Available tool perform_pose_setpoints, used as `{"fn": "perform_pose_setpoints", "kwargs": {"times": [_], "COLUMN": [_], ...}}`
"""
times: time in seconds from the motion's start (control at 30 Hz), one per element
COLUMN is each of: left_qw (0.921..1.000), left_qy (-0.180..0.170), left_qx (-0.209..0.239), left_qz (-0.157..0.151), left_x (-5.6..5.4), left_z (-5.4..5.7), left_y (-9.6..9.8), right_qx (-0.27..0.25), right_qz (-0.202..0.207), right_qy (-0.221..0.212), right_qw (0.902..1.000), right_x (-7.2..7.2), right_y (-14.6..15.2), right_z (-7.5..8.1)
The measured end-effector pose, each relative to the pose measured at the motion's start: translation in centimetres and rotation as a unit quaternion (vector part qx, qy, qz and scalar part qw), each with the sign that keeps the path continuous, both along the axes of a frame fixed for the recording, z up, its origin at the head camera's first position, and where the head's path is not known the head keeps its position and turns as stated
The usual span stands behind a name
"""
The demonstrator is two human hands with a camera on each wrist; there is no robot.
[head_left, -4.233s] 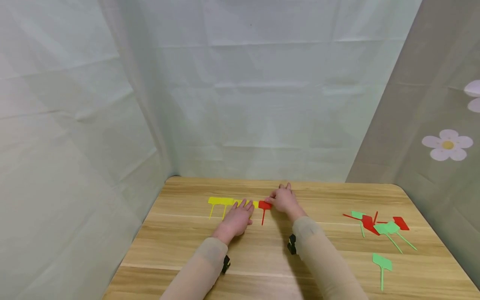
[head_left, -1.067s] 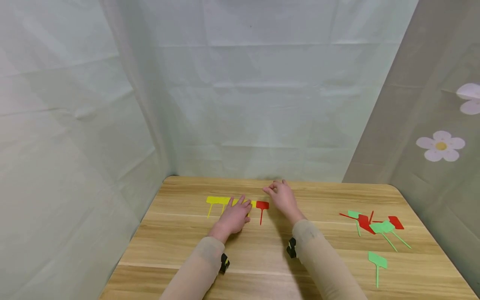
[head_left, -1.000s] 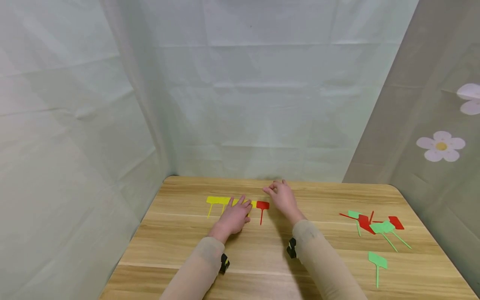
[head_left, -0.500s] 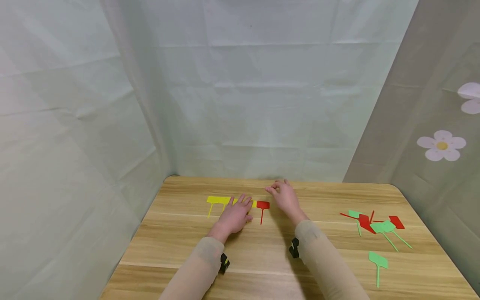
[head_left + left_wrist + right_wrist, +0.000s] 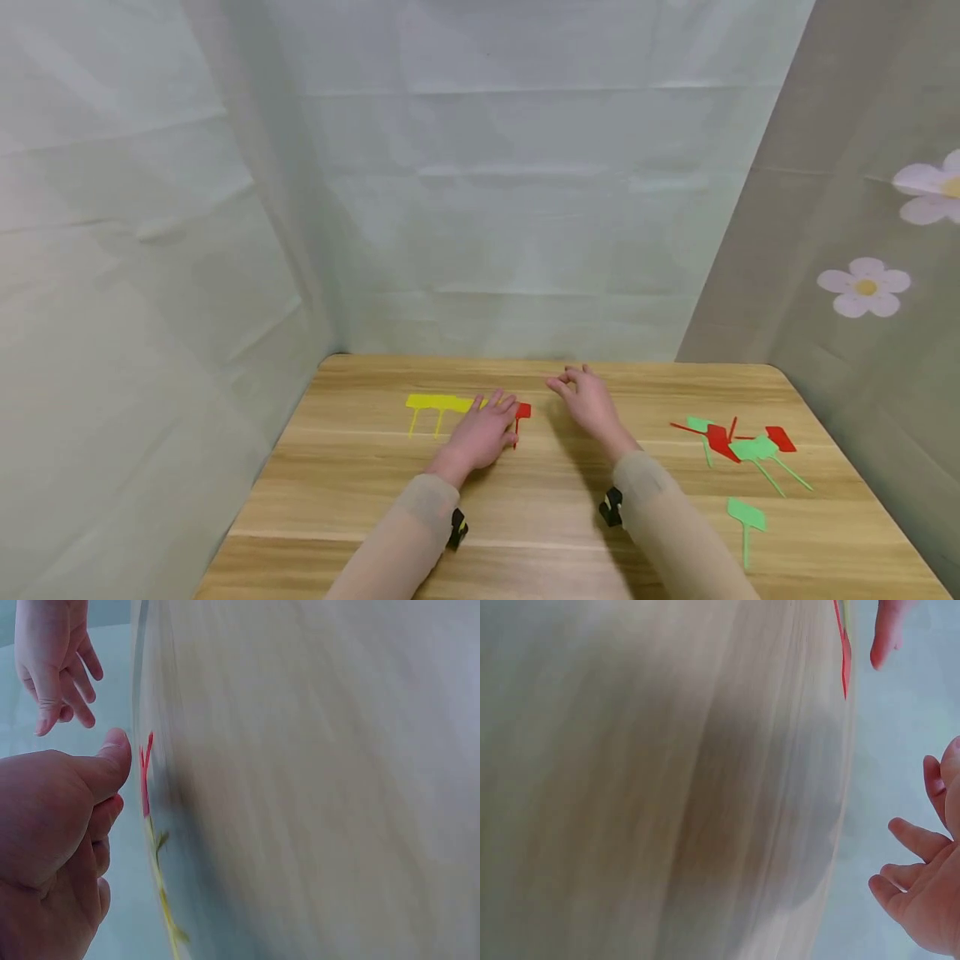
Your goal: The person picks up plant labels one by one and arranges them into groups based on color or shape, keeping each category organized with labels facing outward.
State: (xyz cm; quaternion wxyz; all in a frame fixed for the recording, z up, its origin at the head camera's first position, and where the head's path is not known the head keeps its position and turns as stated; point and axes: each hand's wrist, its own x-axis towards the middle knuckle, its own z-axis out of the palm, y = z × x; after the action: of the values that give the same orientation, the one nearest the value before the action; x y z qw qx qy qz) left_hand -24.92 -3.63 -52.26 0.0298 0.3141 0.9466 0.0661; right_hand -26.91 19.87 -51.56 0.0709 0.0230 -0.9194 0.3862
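Observation:
Yellow T-shaped plant labels (image 5: pixel 431 402) lie side by side in a row near the back of the table. A red plant label (image 5: pixel 523 410) stands at the row's right end with its stem toward me. My left hand (image 5: pixel 483 433) lies over the right part of the row, fingers spread, its fingertips at the red label's left edge; it hides some yellow labels. My right hand (image 5: pixel 588 404) hovers to the right of the red label, apart from it. Its fingers are loosely bent and hold nothing, as the right wrist view also shows.
On the right side of the wooden table (image 5: pixel 360 533) lies a loose, overlapping group of red labels (image 5: pixel 720 442) and green labels (image 5: pixel 750 448). One green label (image 5: pixel 746 514) lies apart, nearer to me. Pale cloth (image 5: pixel 480 225) hangs behind the table and along its sides.
The right hand, earlier touching the red label's right edge, has let go and moved right. The left hand has slid right along the row to the red label. The head view shifted slightly.

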Motion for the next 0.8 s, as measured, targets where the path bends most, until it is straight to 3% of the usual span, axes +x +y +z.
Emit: {"fn": "perform_pose_setpoints", "kwargs": {"times": [0.5, 0.8], "left_qw": [0.9986, 0.9983], "left_qy": [0.022, 0.022], "left_qx": [-0.046, -0.053], "left_qz": [-0.016, -0.009], "left_x": [-0.6, -0.2], "left_z": [-1.1, -0.8], "left_y": [1.3, 1.7], "right_qx": [0.01, 0.014], "right_qz": [-0.001, 0.007], "right_qy": [0.004, 0.018], "right_qw": [0.9999, 0.9997], "right_x": [0.7, 0.7], "right_y": [0.5, 0.0], "right_z": [0.2, 0.4]}}
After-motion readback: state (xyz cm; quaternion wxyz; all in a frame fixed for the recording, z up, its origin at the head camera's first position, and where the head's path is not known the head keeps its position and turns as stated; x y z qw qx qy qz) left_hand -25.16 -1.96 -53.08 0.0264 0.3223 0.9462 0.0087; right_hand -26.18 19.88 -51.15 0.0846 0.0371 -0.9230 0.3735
